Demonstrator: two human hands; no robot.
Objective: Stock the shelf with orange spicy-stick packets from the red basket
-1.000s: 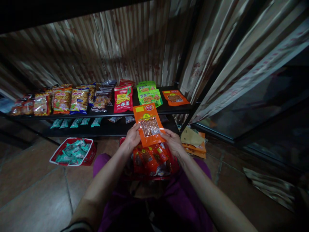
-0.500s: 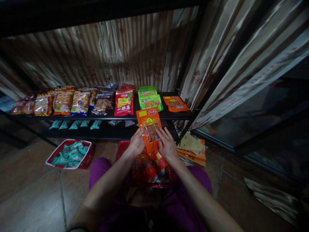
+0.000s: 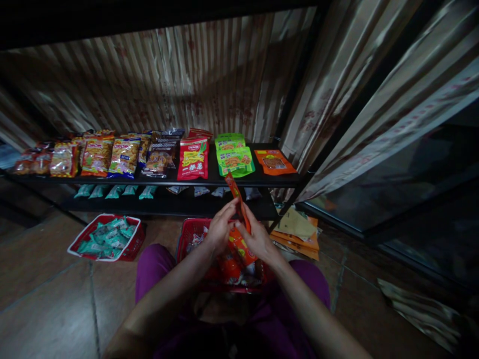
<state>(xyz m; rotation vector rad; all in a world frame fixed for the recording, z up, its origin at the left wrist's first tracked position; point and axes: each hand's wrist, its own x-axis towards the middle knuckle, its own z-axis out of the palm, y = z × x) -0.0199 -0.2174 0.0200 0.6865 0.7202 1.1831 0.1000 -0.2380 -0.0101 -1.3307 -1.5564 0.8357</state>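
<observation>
Both my hands hold one orange snack packet (image 3: 235, 192), turned edge-on so it shows as a thin strip. My left hand (image 3: 220, 230) grips it from the left and my right hand (image 3: 256, 237) from the right, fingers closed on it. Just below them a red basket (image 3: 187, 231) on the floor holds more orange and red packets (image 3: 235, 259). Ahead, a black shelf (image 3: 209, 178) carries one matching orange packet (image 3: 274, 162) at its right end, beside green packets (image 3: 235, 160) and a red packet (image 3: 193, 158).
Several more snack bags (image 3: 97, 155) line the shelf's left side, with small teal packets (image 3: 112, 191) on the lower shelf. A second red basket (image 3: 107, 237) of teal packets stands on the floor at left. Flat orange and tan bags (image 3: 297, 229) lie at right by a curtain.
The orange packet has been lowered and turned from face-on to edge-on between my hands. My hands have come closer together over the basket.
</observation>
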